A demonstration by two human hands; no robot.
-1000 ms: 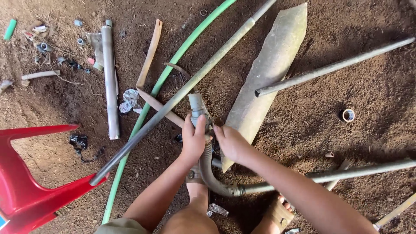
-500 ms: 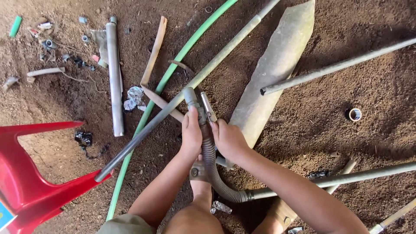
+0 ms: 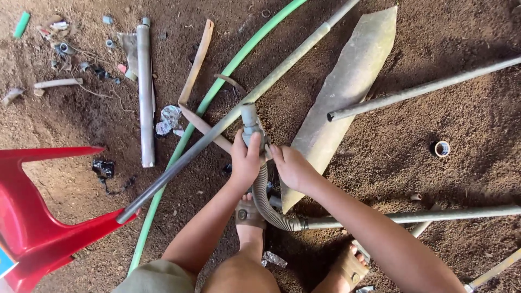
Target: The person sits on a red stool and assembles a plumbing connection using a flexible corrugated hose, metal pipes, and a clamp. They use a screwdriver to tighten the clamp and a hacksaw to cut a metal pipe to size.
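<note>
My left hand [image 3: 245, 160] grips the upright end of a grey pipe fitting [image 3: 249, 120] that tops a ribbed flexible hose [image 3: 264, 201]. The hose curves down and right into a long grey pipe [image 3: 412, 216] lying on the dirt. My right hand [image 3: 290, 165] is closed on the same hose end from the right, just below the fitting. Both forearms reach up from the bottom of the view. My sandalled left foot [image 3: 248, 217] rests beside the hose bend.
A long grey pipe [image 3: 228, 119] and a green hose [image 3: 217, 89] run diagonally behind the hands. A flat grey slab [image 3: 342, 97], another pipe [image 3: 423, 87], a short pipe [image 3: 145, 92], a red plastic chair [image 3: 32, 217], a small ring [image 3: 442, 148] and scattered scraps lie on brown soil.
Both hands stayed on the hose end. The fitting has been tilted back and forth slightly, and now stands more upright.
</note>
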